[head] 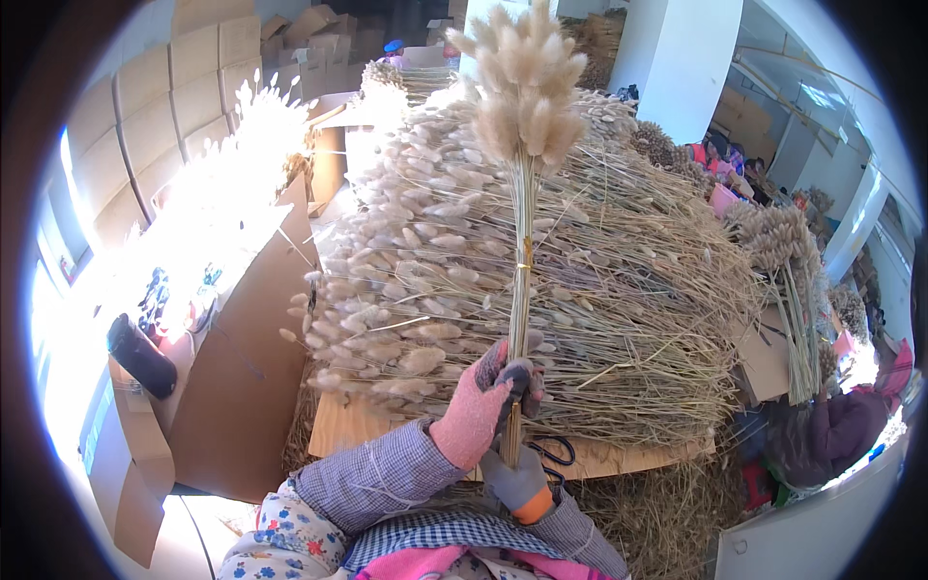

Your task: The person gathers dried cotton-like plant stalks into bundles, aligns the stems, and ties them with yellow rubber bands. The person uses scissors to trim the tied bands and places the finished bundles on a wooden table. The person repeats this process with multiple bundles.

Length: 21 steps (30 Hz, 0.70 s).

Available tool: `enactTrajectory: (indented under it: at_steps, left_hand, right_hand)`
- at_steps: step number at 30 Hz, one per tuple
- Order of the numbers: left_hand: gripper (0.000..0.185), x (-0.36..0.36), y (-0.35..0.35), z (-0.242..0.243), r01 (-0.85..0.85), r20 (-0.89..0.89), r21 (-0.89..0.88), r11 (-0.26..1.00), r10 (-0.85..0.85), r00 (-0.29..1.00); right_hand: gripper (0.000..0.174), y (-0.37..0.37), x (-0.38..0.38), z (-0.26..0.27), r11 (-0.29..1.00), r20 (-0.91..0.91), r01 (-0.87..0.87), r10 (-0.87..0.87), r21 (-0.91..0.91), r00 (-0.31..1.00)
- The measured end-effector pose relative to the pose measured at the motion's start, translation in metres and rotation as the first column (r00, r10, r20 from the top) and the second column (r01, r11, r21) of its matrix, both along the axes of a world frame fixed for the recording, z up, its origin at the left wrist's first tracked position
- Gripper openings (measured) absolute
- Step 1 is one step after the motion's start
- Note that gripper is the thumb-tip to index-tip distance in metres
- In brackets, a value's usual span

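Upright before me stands a bunch of dried bunny-tail grass (pixel 533 94), its fluffy cream heads at the top. A yellow tie (pixel 523 265) binds its stems partway down. My left hand (pixel 482 406), in a pink glove with dark grip patches, is closed around the stems below the tie. Lower down, my right hand (pixel 516 482), in a grey glove with an orange cuff, is around the stem ends; its fingers are partly hidden. Dark-handled scissors (pixel 552 451) lie beside it at the front edge of the wooden board (pixel 631 460).
A large heap of loose bunny-tail grass (pixel 449 246) covers the board, heads to the left. Cardboard (pixel 239 377) stands at left, with a black cylinder (pixel 141 355) beyond. Bundled grass (pixel 786 246) and a crouching person (pixel 844 428) are at right. Straw litters the floor (pixel 652 529).
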<state>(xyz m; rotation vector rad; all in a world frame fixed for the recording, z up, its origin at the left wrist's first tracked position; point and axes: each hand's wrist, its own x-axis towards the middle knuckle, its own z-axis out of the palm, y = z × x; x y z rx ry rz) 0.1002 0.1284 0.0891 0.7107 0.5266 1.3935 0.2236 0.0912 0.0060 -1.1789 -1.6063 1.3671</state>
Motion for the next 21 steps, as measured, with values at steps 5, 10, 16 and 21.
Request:
enactTrajectory:
  at_steps: [5,10,16,21]
  left_hand:
    - [0.037,-0.003,-0.009,-0.027,-0.036,-0.426,0.05,0.998,0.054,0.903]
    - [0.042,-0.008,-0.026,-0.052,-0.022,-0.81,0.134,0.991,0.122,0.574]
    - [0.051,-0.031,-0.03,-0.042,-0.224,-0.714,0.381,0.897,0.44,0.545]
    - [0.047,-0.071,-0.01,0.01,-0.382,-0.541,0.381,0.842,0.538,0.646]
  right_hand:
    - [0.019,0.005,0.002,-0.01,0.997,0.068,0.011,-0.016,0.076,0.998]
    - [0.027,0.011,-0.001,-0.029,0.983,-0.052,-0.062,0.072,0.17,0.996]
    - [0.037,0.012,0.002,-0.024,0.96,-0.315,-0.211,0.146,-0.182,0.938]
    - [0.035,0.015,0.015,-0.005,0.807,-0.249,-0.348,0.256,-0.476,0.934]
